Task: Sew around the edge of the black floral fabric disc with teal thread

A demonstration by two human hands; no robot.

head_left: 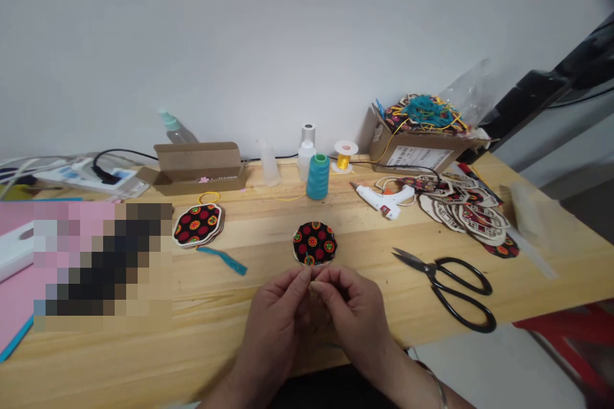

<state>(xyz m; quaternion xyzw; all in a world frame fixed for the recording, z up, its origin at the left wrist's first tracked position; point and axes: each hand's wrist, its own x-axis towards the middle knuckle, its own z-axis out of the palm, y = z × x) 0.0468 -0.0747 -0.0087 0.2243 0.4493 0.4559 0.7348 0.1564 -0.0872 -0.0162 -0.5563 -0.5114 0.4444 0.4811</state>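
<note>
Black fabric piece (314, 243) with red dots and orange rosettes, teal thread cone (318, 180), black-handled scissors (430, 270)

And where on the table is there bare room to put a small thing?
Bare tabletop shows between the blue strip and the round patterned piece, and between that piece and the scissors. It is crowded at right, where patterned pieces overlap beside the glue gun, and along the wall.

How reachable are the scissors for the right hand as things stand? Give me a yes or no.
Probably yes: only tabletop shows between the right hand and the scissors, though its fingers look pinched together.
</note>
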